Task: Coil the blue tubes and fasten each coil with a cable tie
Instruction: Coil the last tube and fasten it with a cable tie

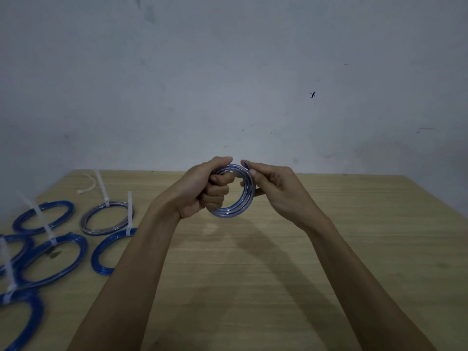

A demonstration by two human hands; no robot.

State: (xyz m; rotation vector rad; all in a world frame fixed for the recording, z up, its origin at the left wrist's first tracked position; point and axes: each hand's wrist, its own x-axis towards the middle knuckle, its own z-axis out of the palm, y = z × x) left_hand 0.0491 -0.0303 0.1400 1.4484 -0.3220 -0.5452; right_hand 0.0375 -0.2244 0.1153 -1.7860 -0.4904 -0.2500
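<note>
I hold a coil of pale blue tube (234,210) upright above the middle of the wooden table (278,262). My left hand (205,188) grips the coil's left side, fingers curled through the ring. My right hand (273,186) pinches the coil's upper right edge between thumb and fingers, where the tube's end sits. No cable tie is on this coil. One loose white cable tie (88,184) lies at the table's far left.
Several tied blue coils lie on the table's left side, each with a white cable tie, among them a dark blue coil (50,259) and a greyish coil (107,219). A grey wall (228,84) rises behind the table's far edge.
</note>
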